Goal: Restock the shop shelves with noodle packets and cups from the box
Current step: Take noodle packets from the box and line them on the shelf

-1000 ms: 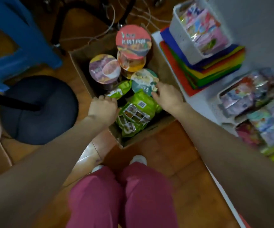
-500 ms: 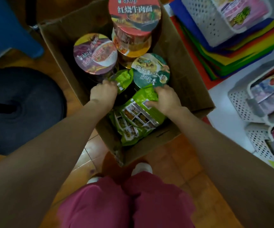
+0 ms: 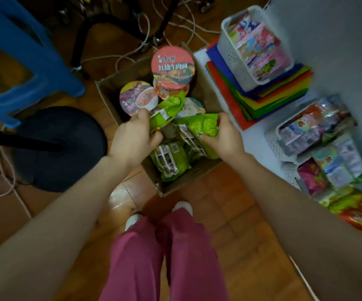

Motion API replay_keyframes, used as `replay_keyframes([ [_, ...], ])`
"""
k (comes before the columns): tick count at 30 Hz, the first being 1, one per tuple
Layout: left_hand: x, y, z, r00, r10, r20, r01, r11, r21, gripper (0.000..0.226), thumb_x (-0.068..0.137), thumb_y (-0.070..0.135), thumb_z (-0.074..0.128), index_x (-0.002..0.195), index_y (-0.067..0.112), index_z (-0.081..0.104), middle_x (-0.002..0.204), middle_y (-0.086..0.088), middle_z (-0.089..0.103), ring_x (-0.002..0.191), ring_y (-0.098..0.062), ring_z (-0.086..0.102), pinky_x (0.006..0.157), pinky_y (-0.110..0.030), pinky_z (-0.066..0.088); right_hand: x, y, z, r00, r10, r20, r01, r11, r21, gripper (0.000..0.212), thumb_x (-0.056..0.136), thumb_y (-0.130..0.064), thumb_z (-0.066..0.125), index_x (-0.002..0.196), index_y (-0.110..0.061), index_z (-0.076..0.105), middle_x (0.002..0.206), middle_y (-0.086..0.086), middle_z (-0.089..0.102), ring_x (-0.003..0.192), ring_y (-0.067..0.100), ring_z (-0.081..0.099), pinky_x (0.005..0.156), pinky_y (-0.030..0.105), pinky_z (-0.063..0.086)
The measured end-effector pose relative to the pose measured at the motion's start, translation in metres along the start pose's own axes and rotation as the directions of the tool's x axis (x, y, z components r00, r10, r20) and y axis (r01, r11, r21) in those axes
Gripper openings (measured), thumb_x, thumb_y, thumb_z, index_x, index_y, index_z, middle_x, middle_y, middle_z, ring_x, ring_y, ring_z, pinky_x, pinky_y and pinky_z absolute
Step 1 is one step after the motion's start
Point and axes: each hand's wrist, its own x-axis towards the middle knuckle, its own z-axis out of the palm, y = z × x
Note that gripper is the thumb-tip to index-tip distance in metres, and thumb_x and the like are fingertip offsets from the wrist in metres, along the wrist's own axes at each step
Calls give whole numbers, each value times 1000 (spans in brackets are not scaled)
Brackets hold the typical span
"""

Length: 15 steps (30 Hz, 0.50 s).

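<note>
We have both hands inside the cardboard box (image 3: 108, 92) on the floor. Our left hand (image 3: 132, 137) is clamped on one green noodle packet (image 3: 167, 109), and our right hand (image 3: 223, 135) is clamped on another green packet (image 3: 201, 127). These packets seem light and soft, with crinkly slippery film, and the noodles inside can break, so we judge it better to hold them at the body and not squeeze. More packets (image 3: 169, 159) lie below. The fingertips are hidden under the film, and the box bottom too.
</note>
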Motion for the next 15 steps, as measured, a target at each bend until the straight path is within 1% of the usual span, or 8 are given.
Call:
replay_keyframes([
  [2,-20,18,-35,999,19,-42,-19,1000,-18,33,85,20,58,103,-5,47,84,-23,59,70,-43,58,54,-36,35,-13,-17,-32,999,-43,-20,42,998,-38,59,80,-32,70,124,-5,43,119,19,57,109,36,55,79,38,43],
  [4,-35,35,-71,998,27,-62,-28,999,-18,32,83,17,61,101,-6,49,79,-23,58,64,-43,57,51,-34,33,-28,-36,-65,996,-77,-43,74,994,-75,55,81,-32,69,120,-3,46,116,20,57,107,36,54,77,38,41],
  [7,-55,59,-124,993,46,-108,-49,999,-18,32,80,21,62,96,-6,53,72,-22,58,58,-42,57,48,-34,36,-50,-64,-110,991,-104,-85,96,992,-88,51,80,-33,70,114,-1,48,112,20,56,103,36,55,73,36,40],
  [10,-72,78,-178,985,64,-161,-65,998,-3,41,74,30,55,95,-6,55,68,-19,59,51,-39,57,44,-32,38,-72,-92,-153,986,-123,-112,115,990,-77,52,80,-33,70,114,-1,47,112,19,55,103,36,54,74,36,41],
  [13,-87,92,-229,967,79,-240,-81,997,5,51,76,40,44,97,-3,58,65,-16,59,49,-36,57,41,-31,40,-95,-119,-198,980,-138,-140,134,990,-42,51,80,-33,70,115,-3,48,114,17,55,104,35,54,79,39,44],
  [15,-94,100,-261,948,97,-304,-96,995,16,54,74,44,39,95,0,60,62,-13,58,49,-35,57,41,-30,40,-112,-137,-228,971,-145,-188,149,989,8,50,79,-32,71,114,-4,50,113,16,57,106,34,54,81,39,44],
])
